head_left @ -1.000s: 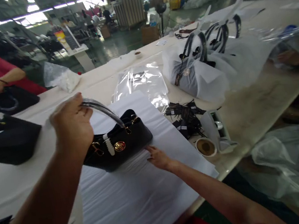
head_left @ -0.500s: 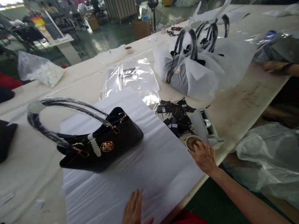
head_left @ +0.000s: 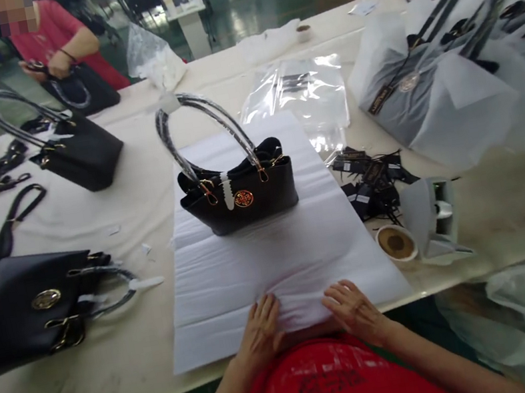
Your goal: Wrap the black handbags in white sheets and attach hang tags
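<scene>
A white wrapping sheet point(head_left: 217, 313) lies on the table with a black handbag point(head_left: 264, 203) standing upright on it. The bag has a round gold emblem, a white strip over its front and plastic-wrapped handles raised in an arch. On the near edge of the sheet rests my left hand point(head_left: 261, 329), open, fingers laid forward. My right hand point(head_left: 352, 308) lies on the same edge farther right, its fingers slightly bent and apart, its thumb hidden. Between the two hands the sheet is wrinkled. Neither hand touches the bag.
Right of the sheet are a round tub point(head_left: 397, 243), a grey-white holder point(head_left: 432, 221) and a pile of black tags point(head_left: 374, 180). Clear plastic bags point(head_left: 297, 92) lie behind. Wrapped handbags point(head_left: 432, 92) stand right; black bags point(head_left: 23, 310) lie left. A co-worker point(head_left: 62, 42) handles another bag.
My right hand has left the round tub and come to the sheet's near edge. My left hand remains at the sheet's near side. The view has turned left.
</scene>
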